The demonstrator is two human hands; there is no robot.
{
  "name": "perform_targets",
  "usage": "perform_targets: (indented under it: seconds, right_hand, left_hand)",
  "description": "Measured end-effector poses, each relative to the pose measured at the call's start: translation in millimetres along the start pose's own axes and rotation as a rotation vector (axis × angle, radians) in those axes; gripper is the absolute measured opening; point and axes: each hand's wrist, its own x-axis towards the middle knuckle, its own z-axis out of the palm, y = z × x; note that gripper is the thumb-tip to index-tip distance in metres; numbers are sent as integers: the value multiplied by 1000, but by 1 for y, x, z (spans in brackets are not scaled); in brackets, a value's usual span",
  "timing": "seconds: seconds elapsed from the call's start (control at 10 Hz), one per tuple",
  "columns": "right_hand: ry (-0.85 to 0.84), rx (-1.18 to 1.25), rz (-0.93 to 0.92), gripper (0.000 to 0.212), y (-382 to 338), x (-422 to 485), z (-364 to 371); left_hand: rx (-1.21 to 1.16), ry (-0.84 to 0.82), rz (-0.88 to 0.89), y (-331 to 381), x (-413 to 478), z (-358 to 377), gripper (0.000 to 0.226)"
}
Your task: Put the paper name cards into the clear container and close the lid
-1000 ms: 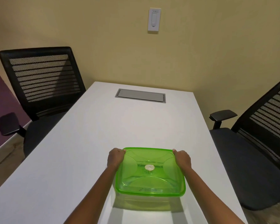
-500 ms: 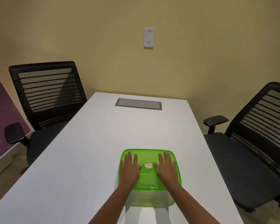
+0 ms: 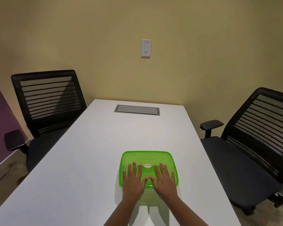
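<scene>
both hands flat on the green lid [image 3: 148, 158], low centre of the frame: left hand [image 3: 133, 181] and right hand [image 3: 164, 181] side by side, fingers spread, thumbs almost touching, gripping nothing. the container [image 3: 147, 199] sits under the lid on the white tabletop [image 3: 88, 160]. name cards can't be made out. black chairs flank left and right.

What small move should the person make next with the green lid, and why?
Probably press down firmly, then check the edges. Both the left hand and right hand lie flat on the green lid, which sits over the container; whether it has snapped shut cannot be seen.
</scene>
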Motion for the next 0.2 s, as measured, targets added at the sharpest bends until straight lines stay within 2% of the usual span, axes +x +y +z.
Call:
perform_targets:
  seconds: [0.1, 0.2]
  right_hand:
    - [-12, 17, 3, 63, 3, -1, -2]
    - [-19, -15, -14, 65, 7, 1, -15]
  left_hand:
    - [-16, 95, 6, 1, 5, 10, 74]
    - [60, 325, 42, -5, 17, 15, 84]
